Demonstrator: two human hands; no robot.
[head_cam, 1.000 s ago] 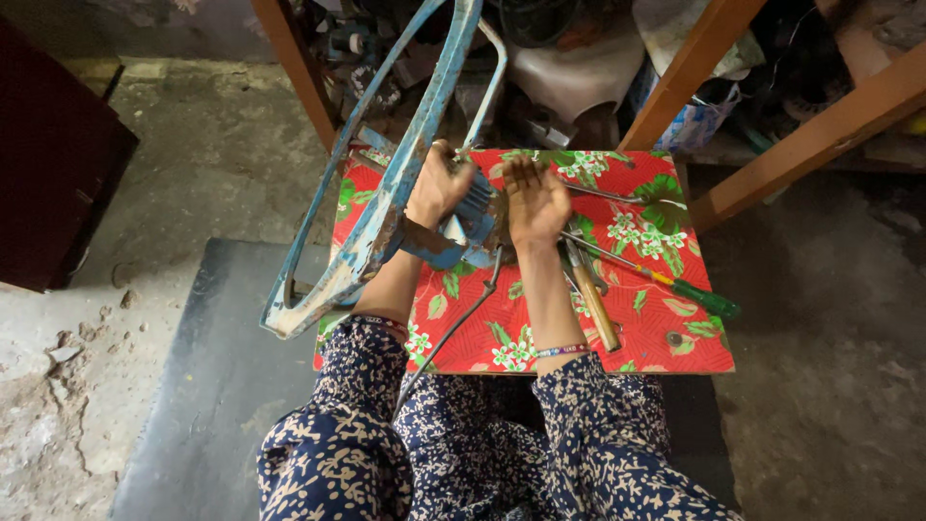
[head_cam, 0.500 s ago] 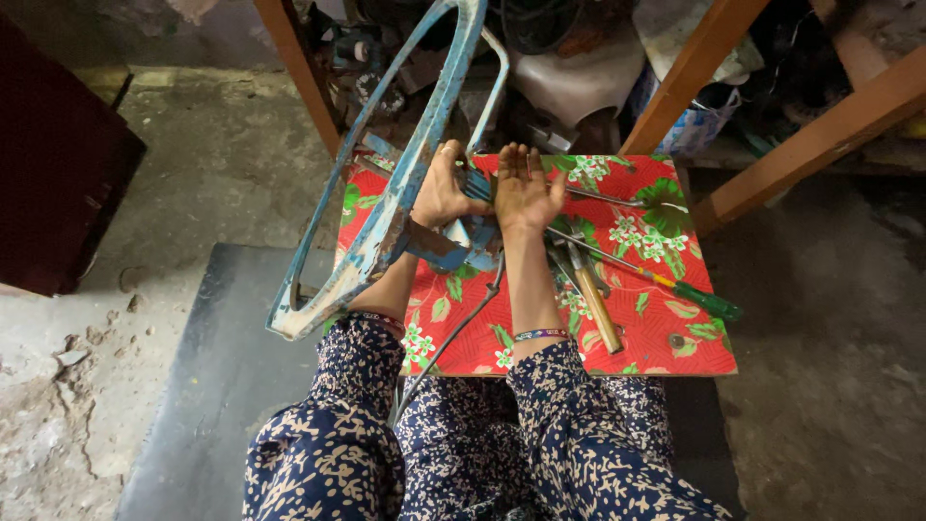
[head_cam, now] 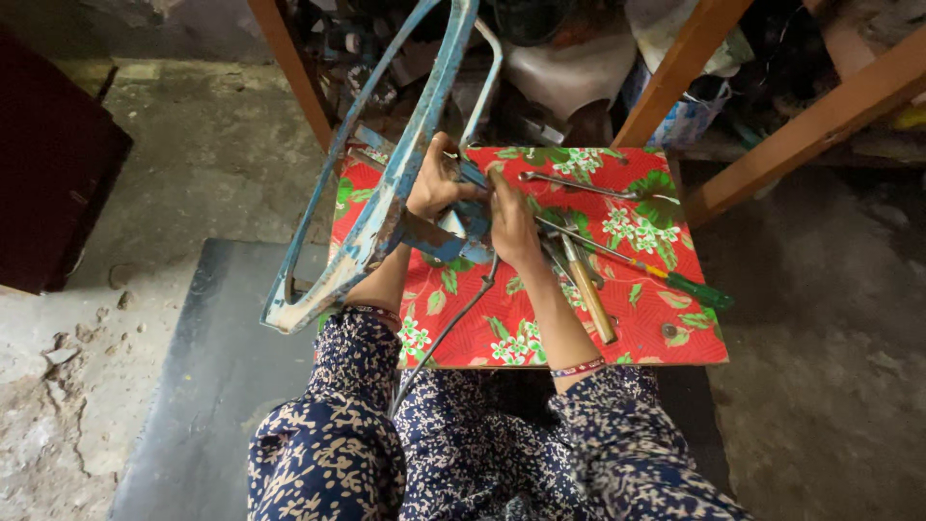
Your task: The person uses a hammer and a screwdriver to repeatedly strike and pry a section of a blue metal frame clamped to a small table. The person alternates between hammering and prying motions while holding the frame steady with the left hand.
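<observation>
A worn blue bicycle frame (head_cam: 386, 183) leans over a small table covered with a red flowered cloth (head_cam: 666, 318). My left hand (head_cam: 436, 185) grips the frame's tube from the left. My right hand (head_cam: 511, 224) presses against the same blue part from the right, fingers curled on it. A dark cable (head_cam: 446, 328) hangs from the frame down toward my lap.
On the cloth lie a long metal wrench (head_cam: 579, 185), a wooden-handled tool (head_cam: 586, 289) and a green-handled screwdriver (head_cam: 666, 275). Orange wooden beams (head_cam: 801, 121) cross at the upper right above cluttered parts. A dark mat (head_cam: 207, 367) covers the concrete floor at left.
Both hands have closed in on the blue frame part; the right hand, earlier spread flat on the cloth, now grips beside the left. The frame shifted slightly.
</observation>
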